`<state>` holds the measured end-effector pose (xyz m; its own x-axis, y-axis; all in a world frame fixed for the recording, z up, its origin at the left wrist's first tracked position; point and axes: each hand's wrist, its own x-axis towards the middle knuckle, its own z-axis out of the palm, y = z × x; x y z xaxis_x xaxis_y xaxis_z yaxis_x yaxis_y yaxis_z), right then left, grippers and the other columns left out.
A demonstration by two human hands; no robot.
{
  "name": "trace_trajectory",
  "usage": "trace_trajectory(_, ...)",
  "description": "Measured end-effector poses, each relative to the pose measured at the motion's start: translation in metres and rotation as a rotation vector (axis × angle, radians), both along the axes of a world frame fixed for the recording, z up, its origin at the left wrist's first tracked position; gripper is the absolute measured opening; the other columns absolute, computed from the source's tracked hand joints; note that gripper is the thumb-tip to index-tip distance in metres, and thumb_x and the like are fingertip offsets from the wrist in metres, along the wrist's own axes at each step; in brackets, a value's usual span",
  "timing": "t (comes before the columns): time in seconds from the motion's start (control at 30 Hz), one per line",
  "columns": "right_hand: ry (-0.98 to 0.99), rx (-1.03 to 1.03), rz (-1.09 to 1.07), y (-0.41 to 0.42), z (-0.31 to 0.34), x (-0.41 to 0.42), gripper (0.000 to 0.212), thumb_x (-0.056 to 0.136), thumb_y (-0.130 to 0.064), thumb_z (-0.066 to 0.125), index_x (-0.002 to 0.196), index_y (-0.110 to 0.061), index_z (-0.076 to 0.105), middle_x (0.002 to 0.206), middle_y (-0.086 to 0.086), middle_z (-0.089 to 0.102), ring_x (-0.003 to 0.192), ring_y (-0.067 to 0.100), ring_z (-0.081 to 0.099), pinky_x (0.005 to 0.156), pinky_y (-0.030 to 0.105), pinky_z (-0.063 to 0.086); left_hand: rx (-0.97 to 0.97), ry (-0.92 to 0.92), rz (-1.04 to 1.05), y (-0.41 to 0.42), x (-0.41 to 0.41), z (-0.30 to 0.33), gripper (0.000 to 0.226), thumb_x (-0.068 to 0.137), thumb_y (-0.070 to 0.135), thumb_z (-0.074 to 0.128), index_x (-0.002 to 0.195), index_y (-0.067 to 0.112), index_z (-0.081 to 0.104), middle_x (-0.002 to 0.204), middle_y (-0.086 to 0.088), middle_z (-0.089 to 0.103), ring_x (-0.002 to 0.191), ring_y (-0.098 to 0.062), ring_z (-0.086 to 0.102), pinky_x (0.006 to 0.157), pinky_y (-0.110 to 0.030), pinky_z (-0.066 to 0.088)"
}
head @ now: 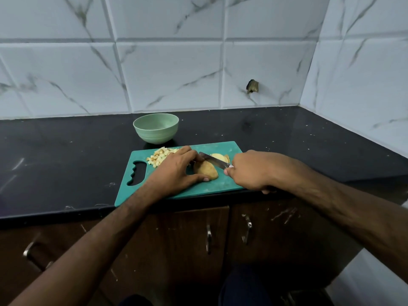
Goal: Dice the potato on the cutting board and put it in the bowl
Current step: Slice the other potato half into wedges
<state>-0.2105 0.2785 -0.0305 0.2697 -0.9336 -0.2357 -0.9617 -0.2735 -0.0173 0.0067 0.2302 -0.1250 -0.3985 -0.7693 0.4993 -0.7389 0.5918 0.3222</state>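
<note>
A potato half (206, 170) is pinned to the teal cutting board (223, 184) by the left hand (176, 171), thumb and fingertips curled round it, while a knife (213, 161) is gripped in the closed right hand (251, 171). Diced pieces (160, 156) are heaped on the board's far left; the green bowl (155, 128) is set just behind on the black counter (55, 162). No lettering is legible.

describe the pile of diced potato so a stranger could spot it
On the black counter lies a teal cutting board. The diced potato sits at its far left corner, near the green bowl: small pale cubes, unlike the big unpeeled pieces beside it.
</note>
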Motion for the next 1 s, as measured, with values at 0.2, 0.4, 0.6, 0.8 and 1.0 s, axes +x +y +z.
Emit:
trace_trajectory(0.2, -0.033, 0.047, 0.014, -0.020, -0.008, 0.015, 0.042, 0.109, -0.039, 0.038, 0.092, -0.004, 0.053, 0.074, 0.009, 0.061, 0.030, 0.010, 0.047, 0.037, 0.020, 0.038, -0.012, 0.004, -0.014, -0.001, 0.001, -0.001, 0.059, 0.075, 0.063, 0.073, 0.113, 0.019, 0.068, 0.102, 0.012, 0.056, 0.092, -0.007, 0.059, 0.079, -0.032, 0.054)
trace_trajectory(0.4, -0.052, -0.027, 0.020, -0.009, -0.032, 0.013, 0.039, 0.108, -0.042, 0.037, 0.106, -0.009, 0.057, 0.084, 0.005, 0.063, 0.053, 0.017, 0.065, 0.059, 0.033, 0.057, -0.022, -0.015, 0.007, 0.000, 0.000, 0.001, 0.060, 0.075, 0.065, 0.071, 0.112, 0.017, 0.068, 0.101, 0.009, 0.058, 0.091, -0.008, 0.061, 0.078, -0.033, 0.056)
trace_trajectory(0.6, -0.089, -0.116, 0.032, 0.027, -0.055, -0.018, 0.038, 0.109, -0.047, 0.034, 0.095, -0.019, 0.056, 0.079, -0.002, 0.060, 0.058, 0.010, 0.057, 0.066, 0.035, 0.053, -0.019, -0.007, 0.009, -0.001, 0.000, 0.000, 0.055, 0.075, 0.061, 0.076, 0.110, 0.020, 0.069, 0.099, 0.013, 0.056, 0.090, -0.002, 0.058, 0.077, -0.017, 0.050)
trace_trajectory(0.8, -0.004, -0.208, 0.061, 0.038, -0.061, -0.031, 0.036, 0.108, -0.051, 0.029, 0.093, -0.026, 0.049, 0.085, -0.005, 0.054, 0.071, 0.011, 0.054, 0.061, 0.032, 0.041, -0.024, 0.006, 0.005, 0.000, 0.001, -0.001, 0.054, 0.075, 0.061, 0.077, 0.109, 0.021, 0.067, 0.100, 0.012, 0.056, 0.091, -0.003, 0.058, 0.079, -0.014, 0.048)
trace_trajectory(1.0, -0.041, -0.166, -0.055, 0.005, -0.037, -0.035, 0.043, 0.108, -0.052, 0.028, 0.097, -0.021, 0.056, 0.084, -0.003, 0.057, 0.069, 0.009, 0.055, 0.054, 0.028, 0.037, -0.034, -0.012, 0.013, 0.003, 0.001, -0.001, 0.052, 0.076, 0.063, 0.070, 0.109, 0.023, 0.065, 0.102, 0.013, 0.057, 0.094, -0.003, 0.058, 0.084, -0.038, 0.053)
